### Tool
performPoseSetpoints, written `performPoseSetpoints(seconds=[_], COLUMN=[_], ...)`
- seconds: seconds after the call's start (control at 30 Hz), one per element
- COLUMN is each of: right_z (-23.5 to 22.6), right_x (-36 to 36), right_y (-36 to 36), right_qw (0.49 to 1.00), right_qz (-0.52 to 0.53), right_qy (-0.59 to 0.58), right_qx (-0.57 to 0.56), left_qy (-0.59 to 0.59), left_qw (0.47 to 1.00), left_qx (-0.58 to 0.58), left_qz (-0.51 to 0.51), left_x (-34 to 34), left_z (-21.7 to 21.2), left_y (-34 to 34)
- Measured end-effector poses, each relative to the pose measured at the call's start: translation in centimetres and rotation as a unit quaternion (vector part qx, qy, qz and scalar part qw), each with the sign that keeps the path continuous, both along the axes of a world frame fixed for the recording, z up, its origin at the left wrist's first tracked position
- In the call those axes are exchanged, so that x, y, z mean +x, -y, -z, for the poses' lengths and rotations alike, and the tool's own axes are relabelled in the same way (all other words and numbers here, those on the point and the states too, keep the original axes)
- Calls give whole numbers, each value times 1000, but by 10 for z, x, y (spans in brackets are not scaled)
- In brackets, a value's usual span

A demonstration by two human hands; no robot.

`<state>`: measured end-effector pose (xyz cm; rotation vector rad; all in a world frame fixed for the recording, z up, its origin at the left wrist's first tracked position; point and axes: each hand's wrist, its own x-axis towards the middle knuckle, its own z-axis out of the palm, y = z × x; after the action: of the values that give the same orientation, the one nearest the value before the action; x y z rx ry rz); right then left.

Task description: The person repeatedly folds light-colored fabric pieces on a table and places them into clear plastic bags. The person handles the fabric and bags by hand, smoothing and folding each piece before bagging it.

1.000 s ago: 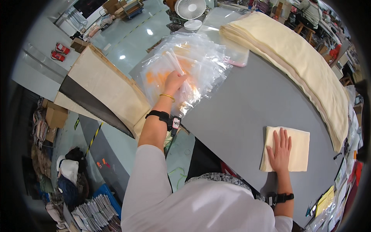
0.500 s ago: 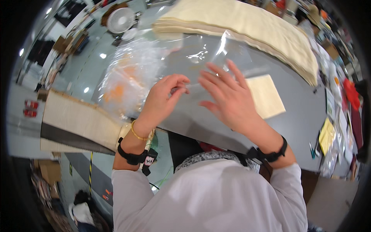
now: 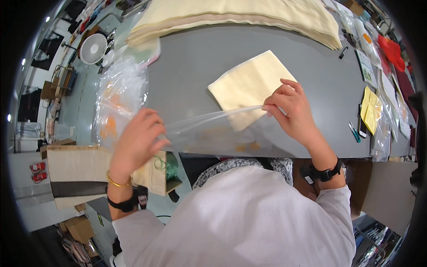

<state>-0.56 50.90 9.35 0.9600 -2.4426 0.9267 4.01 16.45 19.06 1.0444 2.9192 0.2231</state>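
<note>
A clear plastic bag (image 3: 213,135) is stretched between my hands along the near edge of the grey table. My right hand (image 3: 291,109) pinches its upper edge between thumb and fingers. At the bag's other end, my left hand (image 3: 138,142) is closed on it, slightly blurred, its fingertips partly hidden. Just beyond the bag lies a folded cream cloth (image 3: 253,82), set at an angle. The bag and my right fingers overlap the cloth's near side. Orange print shows through the bag's lower part.
A long stack of cream cloth (image 3: 235,15) spans the far side of the grey table (image 3: 187,75). Several clear bags with orange marks (image 3: 118,98) are piled at the left. Teal-handled snips (image 3: 354,132) and a yellow packet (image 3: 370,109) lie at the right; a fan (image 3: 93,49) stands beyond the left edge.
My hands have spread apart, and a clear bag now stretches between them nearer my body. My right hand has closed on its edge. The view has shifted, and the folded cloth appears farther left.
</note>
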Motion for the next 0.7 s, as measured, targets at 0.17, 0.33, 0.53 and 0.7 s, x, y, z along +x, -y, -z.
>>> performPoseSetpoints(seconds=[0.17,0.33,0.53,0.7], right_z=[30,35,66,111], right_x=[7,-13,-64,-100], right_y=[2,-6,-40,-42], right_qw=[997,991,978,975], right_qz=[-54,-14,170,186], right_qy=[57,114,123,64], right_qx=[-4,-69,15,100], left_qy=[238,99,-450,-185], left_qw=[962,991,874,980], left_qx=[115,86,-94,63], left_qz=[-75,-41,-157,-32], left_x=[-12,-49,-122,-140], left_z=[54,19,-5,133], left_y=[-2,68,36,-49])
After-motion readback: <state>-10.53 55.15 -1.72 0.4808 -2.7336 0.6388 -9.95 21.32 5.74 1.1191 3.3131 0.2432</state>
